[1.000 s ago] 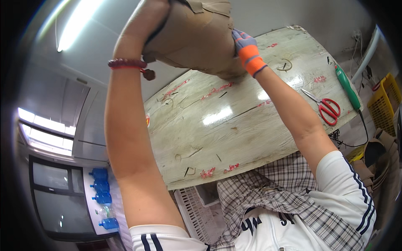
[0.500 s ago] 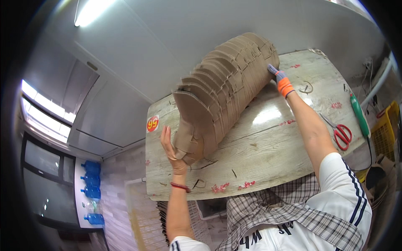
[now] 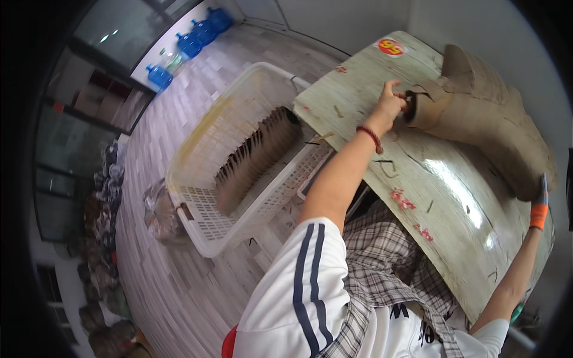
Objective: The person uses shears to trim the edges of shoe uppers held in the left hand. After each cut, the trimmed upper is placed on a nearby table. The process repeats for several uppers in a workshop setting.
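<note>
A long stack of nested brown, suede-like curved pieces lies slantwise over the table at the right. At its left end, a rounded opening with a dark inside, my bare left hand grips the edge with bent fingers. A red cord circles that wrist. My right hand, in a grey and orange glove, presses its fingers on the stack's far right end. The stack hides part of the right fingers' contact, and motion blurs its surface.
On the floor left of the table stands a white plastic basket with another stack of brown pieces inside. A clear bag sits beside it. Several blue water jugs line the wall. Thread scraps and red marks dot the tabletop.
My view has swung left, bringing the basket and floor into sight. The stack has turned and lowered its layered side from view, with both hands still at its ends. The scissors have left the view.
</note>
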{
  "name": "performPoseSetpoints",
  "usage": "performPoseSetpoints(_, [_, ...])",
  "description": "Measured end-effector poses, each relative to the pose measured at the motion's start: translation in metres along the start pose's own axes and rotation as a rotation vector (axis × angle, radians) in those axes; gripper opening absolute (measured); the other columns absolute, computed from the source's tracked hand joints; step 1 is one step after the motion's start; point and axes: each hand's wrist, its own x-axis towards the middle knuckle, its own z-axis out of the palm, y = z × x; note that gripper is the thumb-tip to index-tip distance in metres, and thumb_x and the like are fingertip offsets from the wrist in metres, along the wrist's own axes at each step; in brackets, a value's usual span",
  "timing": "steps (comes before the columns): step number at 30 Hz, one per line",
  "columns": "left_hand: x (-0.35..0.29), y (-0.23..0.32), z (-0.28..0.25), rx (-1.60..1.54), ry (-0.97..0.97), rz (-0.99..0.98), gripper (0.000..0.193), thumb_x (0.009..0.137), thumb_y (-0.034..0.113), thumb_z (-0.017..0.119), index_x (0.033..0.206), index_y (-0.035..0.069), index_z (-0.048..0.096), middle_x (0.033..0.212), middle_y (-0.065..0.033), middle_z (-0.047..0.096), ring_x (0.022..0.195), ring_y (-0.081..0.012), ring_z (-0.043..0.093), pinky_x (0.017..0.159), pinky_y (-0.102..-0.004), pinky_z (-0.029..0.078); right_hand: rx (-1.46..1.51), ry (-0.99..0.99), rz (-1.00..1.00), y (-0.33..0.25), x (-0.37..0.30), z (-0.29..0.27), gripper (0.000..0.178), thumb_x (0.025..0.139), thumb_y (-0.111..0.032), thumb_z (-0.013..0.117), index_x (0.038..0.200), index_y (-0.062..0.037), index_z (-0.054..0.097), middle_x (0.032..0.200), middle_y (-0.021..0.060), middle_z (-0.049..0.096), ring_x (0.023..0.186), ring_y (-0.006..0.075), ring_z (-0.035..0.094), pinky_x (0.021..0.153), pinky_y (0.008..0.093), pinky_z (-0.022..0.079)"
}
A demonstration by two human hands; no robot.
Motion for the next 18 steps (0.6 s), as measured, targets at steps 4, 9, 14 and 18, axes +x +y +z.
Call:
performPoseSetpoints(4, [-0.075,-0.006,-0.040,0.092,0.212,0.217,0.026,0.093,0.028,0.071,0.094,0.004,0.062,0.089,0.0008,0.064,0.082,-0.0071,0.058,0.075,-0.0251,0.048,0.422,0.084,0.371,0.043,0.006,0.110,0.062,0.102,-0.042,0.052,0.152,-0.0084,0.040,0.159,0.0076,0.036,0.145,0.0259,0.034,0.121,0.0412,0.026])
performPoseSetpoints(9, [-0.055,0.020,-0.013,0.319,0.060,0.224,0.036,0.087,0.034,0.077,0.100,0.002,0.067,0.091,-0.0026,0.067,0.086,-0.0108,0.059,0.078,-0.0267,0.048,0.461,0.154,0.406,0.018,0.001,0.141,0.062,0.101,-0.042,0.054,0.150,-0.0044,0.042,0.156,0.0078,0.040,0.144,0.0260,0.036,0.121,0.0406,0.026])
performPoseSetpoints(14, [-0.002,0.034,-0.014,0.156,-0.141,-0.116,0.049,0.079,0.029,0.082,0.116,0.000,0.068,0.106,-0.0080,0.071,0.099,-0.0183,0.064,0.090,-0.0277,0.046,0.291,0.035,0.248,0.029,0.022,0.121,0.050,0.104,-0.026,0.048,0.148,-0.0027,0.045,0.155,0.0073,0.043,0.143,0.0217,0.038,0.120,0.0370,0.027])
performPoseSetpoints(18, [0.024,0.042,0.003,0.039,-0.198,-0.261,0.046,0.077,0.023,0.078,0.116,0.000,0.069,0.108,-0.0082,0.072,0.105,-0.0185,0.064,0.094,-0.0285,0.045,0.019,-0.120,-0.020,0.026,0.031,0.104,0.045,0.104,-0.016,0.045,0.146,-0.0018,0.047,0.152,0.0080,0.046,0.140,0.0207,0.041,0.119,0.0358,0.030])
